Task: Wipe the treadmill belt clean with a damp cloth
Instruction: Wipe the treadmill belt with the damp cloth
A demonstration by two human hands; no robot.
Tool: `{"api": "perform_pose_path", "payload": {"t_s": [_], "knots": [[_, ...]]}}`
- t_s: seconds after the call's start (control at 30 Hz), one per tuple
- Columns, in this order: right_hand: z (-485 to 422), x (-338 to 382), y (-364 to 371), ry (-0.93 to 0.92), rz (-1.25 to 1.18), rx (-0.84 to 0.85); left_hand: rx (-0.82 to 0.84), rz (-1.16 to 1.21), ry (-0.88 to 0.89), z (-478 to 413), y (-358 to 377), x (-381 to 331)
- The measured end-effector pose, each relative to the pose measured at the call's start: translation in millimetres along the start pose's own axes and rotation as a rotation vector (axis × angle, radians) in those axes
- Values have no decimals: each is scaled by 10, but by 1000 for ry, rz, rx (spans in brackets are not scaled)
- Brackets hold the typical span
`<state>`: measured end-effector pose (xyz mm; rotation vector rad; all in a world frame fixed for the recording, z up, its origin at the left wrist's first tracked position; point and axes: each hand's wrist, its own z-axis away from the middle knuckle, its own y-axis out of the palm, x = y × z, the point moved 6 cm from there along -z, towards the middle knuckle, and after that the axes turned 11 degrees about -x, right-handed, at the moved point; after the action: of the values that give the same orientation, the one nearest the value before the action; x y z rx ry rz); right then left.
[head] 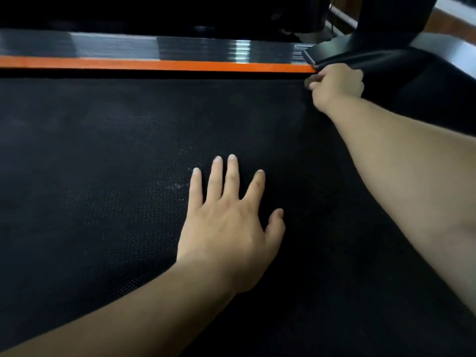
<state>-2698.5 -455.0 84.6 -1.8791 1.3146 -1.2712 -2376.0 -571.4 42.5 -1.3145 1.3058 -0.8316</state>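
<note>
My left hand [226, 222] flat and open on the black belt [103, 150], my right hand [337, 82] squeezing a grey cloth [313, 79] by the orange strip [154, 65].

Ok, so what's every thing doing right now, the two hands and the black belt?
treadmill belt: lying flat, with pale specks near its middle.
left hand: flat on the belt, fingers spread, holding nothing.
right hand: at the belt's far corner, curled round a grey wad.
grey wad: mostly hidden in the fist; maybe the cloth, too blurred to tell.
</note>
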Motion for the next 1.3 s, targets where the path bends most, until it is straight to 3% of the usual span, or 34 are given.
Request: {"api": "perform_pose_path", "payload": {"t_s": [0.13,0.27,0.37,0.6,0.7,0.97,1.13,1.3], "knots": [[174,8,111,-228,-143,71,-13,3,-7,-8,3,10],[-129,-247,-48,-144,-15,-10,-11,20,-6,-12,5,12],[-69,-345,-80,-157,-40,25,-17,18,-4,-13,14,21],[1107,-590,-903,-304,-114,200,-14,16,7,8,20,0],[1293,-739,-1022,-365,-117,186,-11,2,10,26,14,-5],[249,-394,-272,-122,-49,6,-2,3,-6,-8,18,7],[806,-601,-708,-196,-103,144,16,1,5,-6,41,2],[1780,-806,-1348,-399,-73,291,25,-14,11,6,39,2]]}}
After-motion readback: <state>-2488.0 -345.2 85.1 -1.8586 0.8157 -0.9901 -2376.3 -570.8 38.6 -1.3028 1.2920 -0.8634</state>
